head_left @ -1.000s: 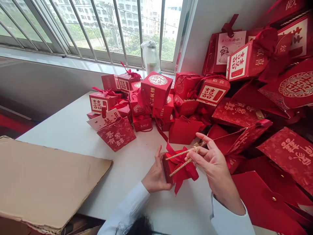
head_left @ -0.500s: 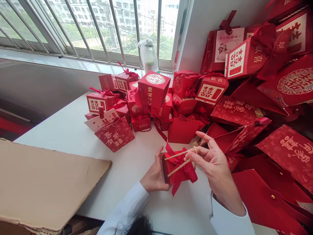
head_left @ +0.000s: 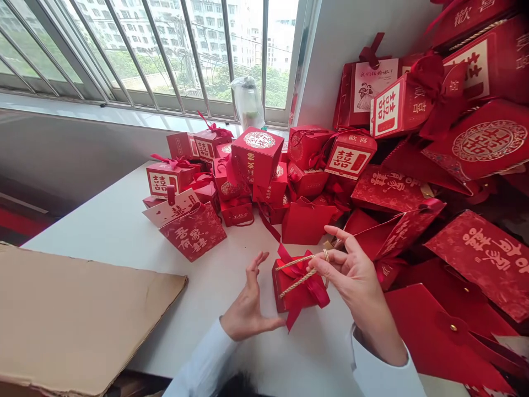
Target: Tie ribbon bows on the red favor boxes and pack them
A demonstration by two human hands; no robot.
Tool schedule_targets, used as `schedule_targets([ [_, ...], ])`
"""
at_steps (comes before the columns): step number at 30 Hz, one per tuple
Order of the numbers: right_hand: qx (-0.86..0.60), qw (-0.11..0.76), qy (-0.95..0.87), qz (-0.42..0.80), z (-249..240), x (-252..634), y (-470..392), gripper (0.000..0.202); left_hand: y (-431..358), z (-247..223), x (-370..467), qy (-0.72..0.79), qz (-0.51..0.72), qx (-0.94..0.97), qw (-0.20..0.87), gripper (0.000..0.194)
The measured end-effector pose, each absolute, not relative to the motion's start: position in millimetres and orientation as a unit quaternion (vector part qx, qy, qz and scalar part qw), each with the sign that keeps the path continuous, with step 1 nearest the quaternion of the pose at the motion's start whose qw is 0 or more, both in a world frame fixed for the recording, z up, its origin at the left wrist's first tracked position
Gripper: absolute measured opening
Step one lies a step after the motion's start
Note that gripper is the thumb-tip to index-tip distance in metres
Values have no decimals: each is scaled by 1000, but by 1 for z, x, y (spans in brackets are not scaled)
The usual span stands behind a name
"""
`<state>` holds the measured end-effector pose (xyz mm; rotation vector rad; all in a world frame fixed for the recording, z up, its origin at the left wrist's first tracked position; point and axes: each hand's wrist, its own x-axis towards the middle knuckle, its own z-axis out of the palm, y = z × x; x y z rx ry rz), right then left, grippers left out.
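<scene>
A small red box [head_left: 294,300] with a red ribbon bow [head_left: 316,288] on top stands on the white table. A gold twisted cord [head_left: 295,285] runs from its left side up to my right hand [head_left: 357,281], which pinches the cord between thumb and fingers above the box's right part. My left hand [head_left: 246,309] is just left of the box, fingers and thumb spread, holding nothing. Its thumb tip is near the box's lower left corner and the ribbon tail.
Many red gift boxes [head_left: 256,157] are heaped at the back, with red bags [head_left: 446,331] piled at the right. A patterned red bag [head_left: 192,231] stands left of centre. Brown cardboard [head_left: 82,320] overlaps the table's left front. Behind are a white table [head_left: 95,220] edge and a barred window.
My left hand has let go of the box and moved left, its fingers spreading. My right hand still pinches the cord. The view has shifted slightly.
</scene>
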<state>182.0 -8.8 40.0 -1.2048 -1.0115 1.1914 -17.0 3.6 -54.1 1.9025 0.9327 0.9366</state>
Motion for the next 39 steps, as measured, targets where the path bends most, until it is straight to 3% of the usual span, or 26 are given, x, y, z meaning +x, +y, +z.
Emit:
schedule_targets([
  [4,-516,541,-440,498,34,182,-10,66,-6,-4,-18,408,385,764,319,30],
  [10,-554,487,-503,450,44,179,-15,58,-8,29,28,421,360,766,326,49],
  [15,-595,403,-612,330,68,182,-18,35,1,40,35,410,338,726,436,39],
  [18,-618,361,-654,245,73,186,-18,40,7,51,28,382,357,696,492,28],
  [23,-664,252,-683,173,67,191,-17,44,14,61,20,365,378,658,539,29],
  [31,-682,182,-701,103,65,192,-23,39,15,61,20,345,326,686,551,27],
  [39,-661,122,-738,55,68,185,-24,49,16,64,22,329,302,704,552,31],
])
